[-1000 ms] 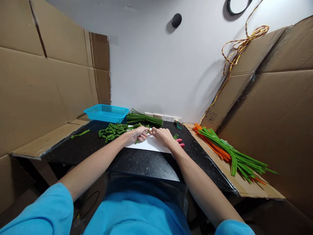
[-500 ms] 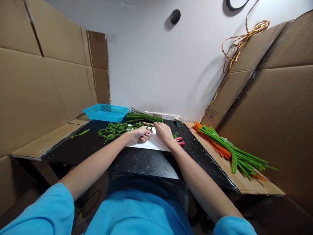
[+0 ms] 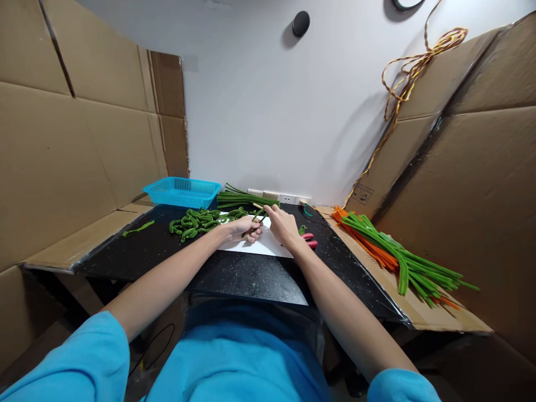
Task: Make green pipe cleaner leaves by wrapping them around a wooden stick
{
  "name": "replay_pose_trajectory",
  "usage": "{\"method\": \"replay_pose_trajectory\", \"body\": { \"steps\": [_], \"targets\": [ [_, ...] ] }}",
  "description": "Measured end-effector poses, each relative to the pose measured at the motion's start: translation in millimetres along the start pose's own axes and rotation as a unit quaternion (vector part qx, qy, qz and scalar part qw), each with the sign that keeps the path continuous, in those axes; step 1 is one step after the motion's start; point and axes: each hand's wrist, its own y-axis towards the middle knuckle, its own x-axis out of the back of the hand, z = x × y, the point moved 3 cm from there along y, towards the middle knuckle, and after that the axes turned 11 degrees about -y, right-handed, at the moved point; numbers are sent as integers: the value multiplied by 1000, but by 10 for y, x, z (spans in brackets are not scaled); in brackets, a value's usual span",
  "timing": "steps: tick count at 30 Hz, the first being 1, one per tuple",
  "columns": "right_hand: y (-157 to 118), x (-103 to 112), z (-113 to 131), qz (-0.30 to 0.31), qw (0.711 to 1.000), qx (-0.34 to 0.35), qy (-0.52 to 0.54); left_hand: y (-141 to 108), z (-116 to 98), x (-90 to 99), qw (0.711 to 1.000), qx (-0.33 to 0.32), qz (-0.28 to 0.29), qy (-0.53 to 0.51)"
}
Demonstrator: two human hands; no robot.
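Note:
Over a white sheet [image 3: 268, 246], my left hand [image 3: 242, 228] is closed around a dark green pipe cleaner [image 3: 259, 214]. My right hand [image 3: 282, 223] pinches the upper part of the same pipe cleaner, which bends between the two hands. A thin tan stick [image 3: 258, 206] shows just above the fingers; I cannot tell which hand holds it. Left of my left hand lies a heap of folded dark green pipe cleaners [image 3: 193, 223]. Behind the hands is a bundle of straight dark green pipe cleaners [image 3: 245, 197]. Red handles [image 3: 310, 240] of a tool stick out beside my right wrist.
A blue plastic basket [image 3: 183, 192] stands at the back left of the black table [image 3: 251, 282]. One light green piece [image 3: 140, 228] lies at the left. Orange [image 3: 372, 248] and bright green pipe cleaners [image 3: 406, 259] lie on cardboard at the right. Cardboard walls [image 3: 84, 145] flank both sides.
My right hand has shifted slightly up and right, and more of the pipe cleaner shows between the hands. The tan stick has tilted and moved a little. The view has shifted slightly.

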Motion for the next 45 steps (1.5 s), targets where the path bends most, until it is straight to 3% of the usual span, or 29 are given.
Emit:
{"method": "replay_pose_trajectory", "body": {
  "steps": [10, 16, 21, 25, 40, 45],
  "targets": [
    [-6, -9, -39, -1, 1000, -27, 10, 36, -11, 6, 999, 27, -31, -3],
    [-14, -17, -56, -12, 999, -27, 19, -6, 3, -100, 999, -1, 26, -46],
    [-3, -16, -75, -5, 999, -39, 27, -19, 14, -141, 997, -11, 9, -71],
    [12, -50, -103, -6, 998, -50, 31, -2, 21, -134, 998, -28, -19, -44],
    [17, -116, -153, -16, 998, -51, 46, -53, 19, -196, 1000, -5, 3, -5],
    [27, -126, -175, -18, 995, -76, 60, -20, 34, -155, 1000, -23, 3, -19]
  ]
}}
